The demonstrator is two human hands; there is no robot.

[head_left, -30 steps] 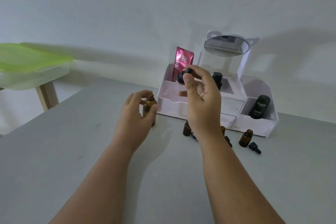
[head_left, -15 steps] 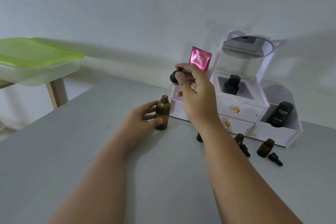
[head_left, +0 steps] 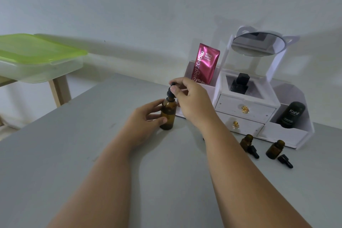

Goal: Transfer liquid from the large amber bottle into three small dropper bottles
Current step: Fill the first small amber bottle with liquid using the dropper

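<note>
The large amber bottle (head_left: pixel 168 114) stands upright on the grey table (head_left: pixel 74 153). My left hand (head_left: pixel 146 118) grips its body from the left. My right hand (head_left: pixel 192 102) pinches the black dropper cap (head_left: pixel 170 93), which sits at the bottle's neck. Two small amber dropper bottles (head_left: pixel 246 142) (head_left: pixel 275 149) stand open to the right, each with a black dropper cap (head_left: pixel 254 152) (head_left: pixel 286 161) lying beside it. My right forearm hides the table area behind it.
A white cosmetic organiser (head_left: pixel 240 114) with drawers, a round mirror (head_left: pixel 258 43), a pink sachet (head_left: pixel 205 63) and a black Kahf bottle (head_left: pixel 291 114) stands at the back right. A green-lidded plastic box (head_left: pixel 37 57) rests on a wooden stand at the left.
My right hand lowered the dropper cap from mid-air down onto the neck of the large bottle. My left hand kept its hold on the bottle. The view shifted left.
</note>
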